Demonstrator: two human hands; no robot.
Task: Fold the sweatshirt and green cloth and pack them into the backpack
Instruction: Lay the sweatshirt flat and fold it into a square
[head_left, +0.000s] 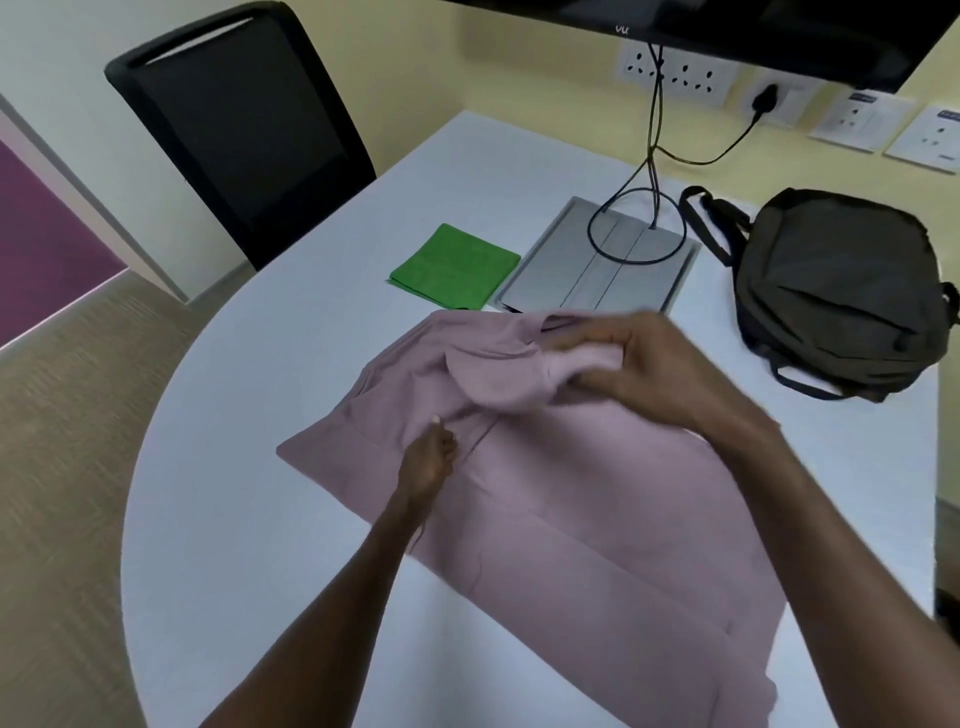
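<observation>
Motion is blurring the right hand (649, 364) over the bunched pink cotton sweatshirt (571, 493), the left hand (428, 460) is hiding its fingertips in a fold, and the top edge is cutting off the black wall-mounted monitor (753, 31).

A white surface (291, 364) with a rounded edge fills the centre of the frame. A black chair (239, 130) stands at upper left. A grey cable hatch (597, 260) sits upper centre, with black cables (652, 130) rising to wall sockets (675, 73). A black monitor (727, 31) hangs at the top edge.
</observation>
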